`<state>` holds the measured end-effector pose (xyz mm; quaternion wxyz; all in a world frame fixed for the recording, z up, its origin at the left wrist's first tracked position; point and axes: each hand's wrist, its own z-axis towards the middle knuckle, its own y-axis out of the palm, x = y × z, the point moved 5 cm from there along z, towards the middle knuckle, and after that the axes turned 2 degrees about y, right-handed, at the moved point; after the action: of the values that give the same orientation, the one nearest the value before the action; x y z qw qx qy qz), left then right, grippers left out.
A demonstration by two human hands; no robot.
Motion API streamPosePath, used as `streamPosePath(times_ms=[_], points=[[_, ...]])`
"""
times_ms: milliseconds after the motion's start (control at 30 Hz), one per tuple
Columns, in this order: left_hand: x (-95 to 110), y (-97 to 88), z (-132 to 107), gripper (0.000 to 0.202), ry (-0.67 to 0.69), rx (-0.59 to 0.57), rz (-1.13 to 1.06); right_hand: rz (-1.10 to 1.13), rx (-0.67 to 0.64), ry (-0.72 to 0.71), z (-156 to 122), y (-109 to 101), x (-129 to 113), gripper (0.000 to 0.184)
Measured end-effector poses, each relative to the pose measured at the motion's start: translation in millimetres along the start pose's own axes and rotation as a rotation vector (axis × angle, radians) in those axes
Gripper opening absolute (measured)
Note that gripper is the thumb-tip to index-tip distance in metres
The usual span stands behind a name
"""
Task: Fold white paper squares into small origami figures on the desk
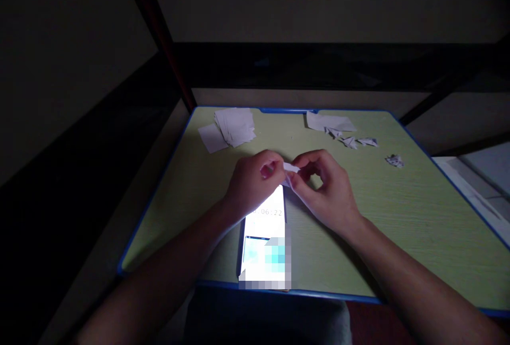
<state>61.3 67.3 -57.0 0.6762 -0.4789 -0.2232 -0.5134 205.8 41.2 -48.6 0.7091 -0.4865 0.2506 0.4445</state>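
A small white folded paper piece (290,170) is pinched between both my hands above the middle of a green table (418,217) with a blue rim. My left hand (251,181) grips its left end with closed fingers. My right hand (329,188) holds its right end between thumb and fingertips. Just below my hands a lit phone (265,244) lies flat on the table, its screen glowing brightly.
A stack of white paper slips (233,126) lies at the far left of the table. Several small folded paper pieces (350,140) and a flat sheet (329,121) lie at the far right, with a crumpled scrap (394,161) beyond. The room is dark.
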Motion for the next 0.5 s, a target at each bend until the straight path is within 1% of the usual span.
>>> streamPosePath(times_ms=[67,133,200,300,367,500], points=[[-2,-6.7,3,0.009,-0.012,0.084,-0.007,0.08,-0.007,0.027,0,0,1,0.033],[-4,-11.9,5,0.008,-0.027,0.136,-0.038,0.132,-0.057,0.039,-1,2,0,0.044],[-5,-14.4,6,0.007,-0.033,0.153,-0.071,0.152,-0.106,0.025,-2,4,-1,0.048],[-4,-15.6,7,0.007,-0.032,0.154,-0.101,0.136,-0.134,-0.035,-4,5,-4,0.048],[-2,-15.9,8,0.007,-0.041,0.154,-0.122,0.097,-0.175,-0.064,-6,6,-6,0.054],[-1,-16.9,8,0.008,-0.064,0.165,-0.135,0.014,-0.307,-0.049,-10,12,-6,0.088]])
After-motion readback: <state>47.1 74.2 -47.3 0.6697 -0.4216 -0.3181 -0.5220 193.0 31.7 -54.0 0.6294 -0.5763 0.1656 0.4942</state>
